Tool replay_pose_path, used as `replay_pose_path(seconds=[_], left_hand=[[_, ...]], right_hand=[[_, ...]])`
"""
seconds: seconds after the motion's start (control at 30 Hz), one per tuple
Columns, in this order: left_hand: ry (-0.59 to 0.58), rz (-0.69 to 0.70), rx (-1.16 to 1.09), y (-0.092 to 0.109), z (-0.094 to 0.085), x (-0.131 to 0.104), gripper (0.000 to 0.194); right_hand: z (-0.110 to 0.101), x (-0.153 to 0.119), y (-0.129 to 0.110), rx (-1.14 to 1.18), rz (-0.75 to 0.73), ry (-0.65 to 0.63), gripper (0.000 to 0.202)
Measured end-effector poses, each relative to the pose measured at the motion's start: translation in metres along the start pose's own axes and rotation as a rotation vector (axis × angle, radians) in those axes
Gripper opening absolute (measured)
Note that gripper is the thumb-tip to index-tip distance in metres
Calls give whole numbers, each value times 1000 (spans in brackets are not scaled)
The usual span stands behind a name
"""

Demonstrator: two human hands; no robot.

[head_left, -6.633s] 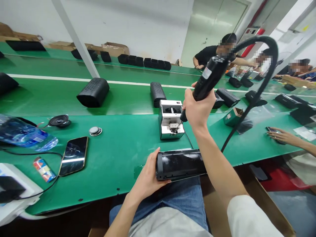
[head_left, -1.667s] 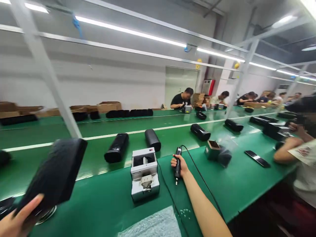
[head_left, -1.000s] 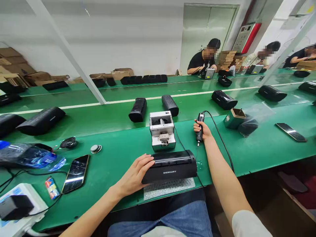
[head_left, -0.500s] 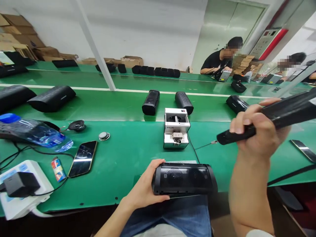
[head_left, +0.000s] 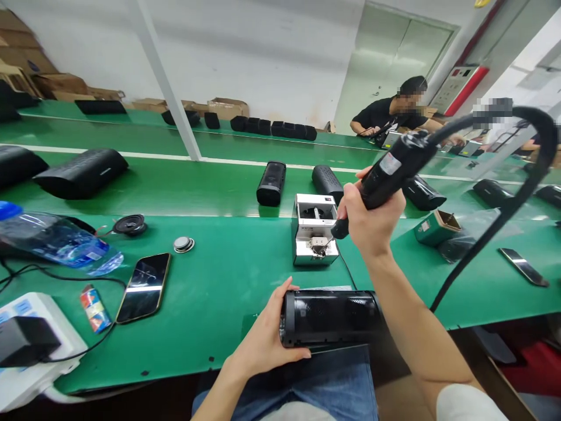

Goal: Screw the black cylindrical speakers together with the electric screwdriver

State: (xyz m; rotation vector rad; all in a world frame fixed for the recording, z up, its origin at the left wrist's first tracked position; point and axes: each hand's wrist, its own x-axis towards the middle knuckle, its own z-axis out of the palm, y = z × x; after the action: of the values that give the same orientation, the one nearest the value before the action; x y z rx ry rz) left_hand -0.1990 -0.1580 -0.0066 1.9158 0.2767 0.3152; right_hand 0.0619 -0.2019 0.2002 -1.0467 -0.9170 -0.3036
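While my left hand (head_left: 265, 342) holds one end of the black glossy cylindrical speaker (head_left: 335, 317), with the thumb below and the fingers above, this speaker lies lengthwise at the near edge of the green table (head_left: 219, 292). My right hand (head_left: 372, 213) is closed around the thick black electric screwdriver (head_left: 385, 172), which is tilted. Its thin tip reaches the front of the small white box-shaped machine (head_left: 316, 228), and I cannot tell if they touch. This machine stands beyond the speaker.
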Motion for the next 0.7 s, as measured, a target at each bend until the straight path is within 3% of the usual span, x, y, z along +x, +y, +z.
replay_pose_path(seconds=[0.2, 0.43, 0.53, 0.7], left_hand=[[10, -6, 45, 3, 2, 2, 140], [9, 26, 56, 4, 2, 3, 134], [15, 50, 50, 5, 2, 3, 136], [17, 67, 53, 6, 2, 4, 140]], right_hand=[[9, 8, 12, -82, -4, 42, 17], [4, -1, 15, -94, -32, 13, 22], [3, -6, -5, -33, 1, -13, 21], [14, -14, -60, 85, 70, -78, 21]])
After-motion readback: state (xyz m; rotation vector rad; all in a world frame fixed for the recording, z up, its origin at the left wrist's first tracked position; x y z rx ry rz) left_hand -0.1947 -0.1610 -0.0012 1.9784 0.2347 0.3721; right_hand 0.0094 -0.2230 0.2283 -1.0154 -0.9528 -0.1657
